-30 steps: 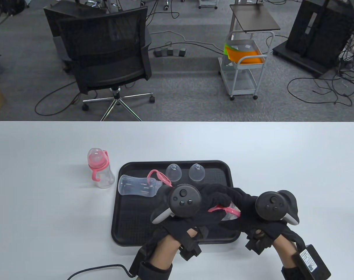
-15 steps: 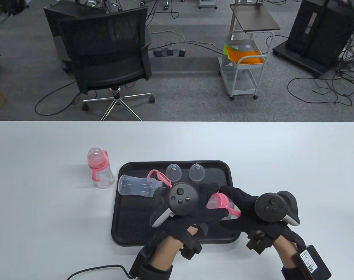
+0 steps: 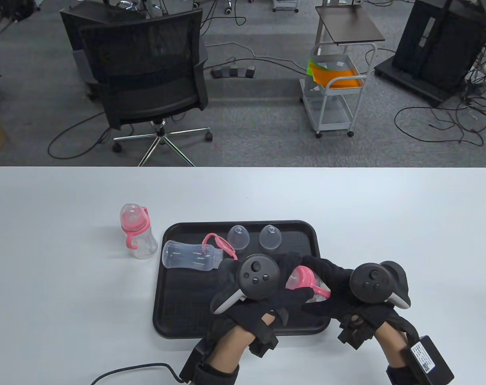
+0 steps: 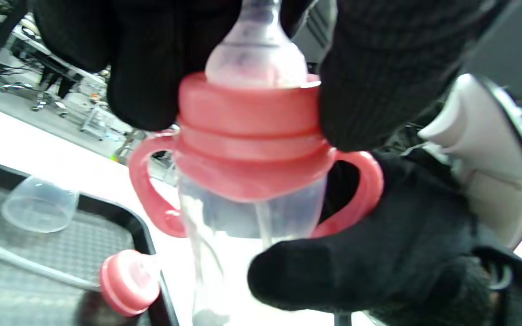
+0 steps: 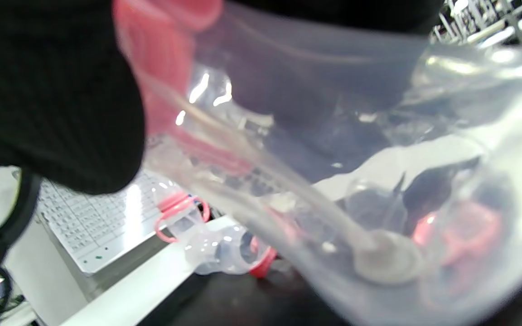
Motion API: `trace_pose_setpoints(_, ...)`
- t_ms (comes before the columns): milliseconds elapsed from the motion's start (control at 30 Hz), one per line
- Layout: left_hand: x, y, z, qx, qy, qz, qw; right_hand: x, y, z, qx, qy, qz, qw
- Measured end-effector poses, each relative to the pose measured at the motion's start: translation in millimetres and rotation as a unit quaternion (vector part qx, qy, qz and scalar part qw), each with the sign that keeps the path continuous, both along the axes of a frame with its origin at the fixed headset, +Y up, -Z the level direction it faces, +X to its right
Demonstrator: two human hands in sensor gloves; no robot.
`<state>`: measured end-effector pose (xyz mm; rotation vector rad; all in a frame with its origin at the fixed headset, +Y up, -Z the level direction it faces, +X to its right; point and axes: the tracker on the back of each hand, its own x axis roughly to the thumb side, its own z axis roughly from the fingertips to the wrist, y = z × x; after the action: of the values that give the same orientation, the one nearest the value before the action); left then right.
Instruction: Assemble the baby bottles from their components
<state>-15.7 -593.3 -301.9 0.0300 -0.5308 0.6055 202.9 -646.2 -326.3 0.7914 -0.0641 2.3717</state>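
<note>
Table view: I'm holding the bottle [image 3: 307, 282] over the tray's [image 3: 175, 304] right edge, right hand [image 3: 339, 292] wrapping its body. Left wrist view: my left hand [image 4: 243, 59] is gripping the pink collar [image 4: 249, 131]. Right wrist view: clear body [image 5: 333, 158] filling everything, fingers curled round.

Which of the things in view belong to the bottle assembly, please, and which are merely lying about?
Job in hand:
- clear bottle with pink collar, held by left hand and right hand
- clear dome caps
- black tray

Lying about:
- black office chair
- white trolley

Table view: evenly and brightly lit, sharp; soft shadows.
Wrist views: clear plastic bottle [image 5: 333, 181] blurred, glare-streaked, perhaps too close for focus.
</note>
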Motion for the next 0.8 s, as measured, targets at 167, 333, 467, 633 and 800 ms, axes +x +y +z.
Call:
trace_pose_setpoints(167, 6, 5, 4, 0.033, -0.035, -0.032, 0.998, -1, -2, -3, -0.029, 0.022, -0.014, 0.999)
trace_pose_setpoints(333, 2, 3, 1, 0.025, 0.000, 0.006, 1.000, 8, 3, -6, -0.023, 0.003, -0.028, 0.999)
trace_pose_setpoints(467, 8, 10, 6, 0.039, 0.042, -0.006, 0.998, 8, 7, -3, -0.005, 0.005, -0.030, 1.000)
trace_pose_setpoints(633, 19, 23, 11, 0.091, 0.000, -0.036, 0.995, 9, 9, -1, -0.002, 0.011, -0.037, 0.999)
trace_pose_setpoints(800, 22, 20, 7, 0.102, -0.038, -0.043, 0.993, 15, 7, -4, -0.003, 0.007, -0.037, 0.999)
